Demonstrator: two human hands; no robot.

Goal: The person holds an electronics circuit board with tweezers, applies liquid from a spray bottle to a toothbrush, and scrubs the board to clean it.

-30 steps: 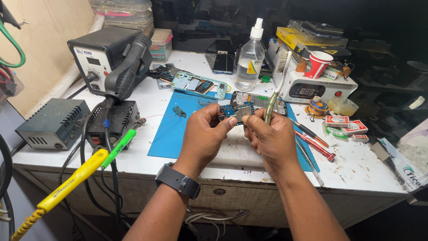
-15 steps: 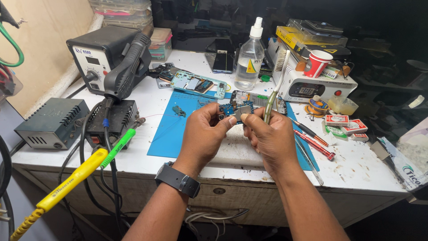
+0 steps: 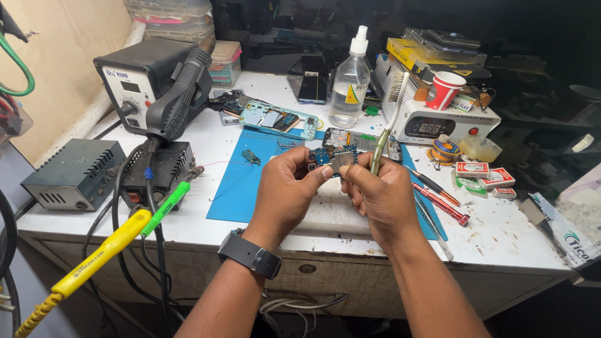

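White bench (image 3: 513, 235) is sitting crowded, its bare strip lying along the near edge. Blue mat (image 3: 247, 188) is lying centre. Left hand (image 3: 289, 188) and right hand (image 3: 379, 194) are pinching a board (image 3: 338, 160) above it; right is also gripping a brush (image 3: 387, 122).

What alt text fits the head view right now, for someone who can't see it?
Two hands hold a small blue circuit board above a blue mat: the left hand pinches its edge, and the right hand also grips a brush. A hot-air station, a clear bottle and a red cup crowd the white bench.
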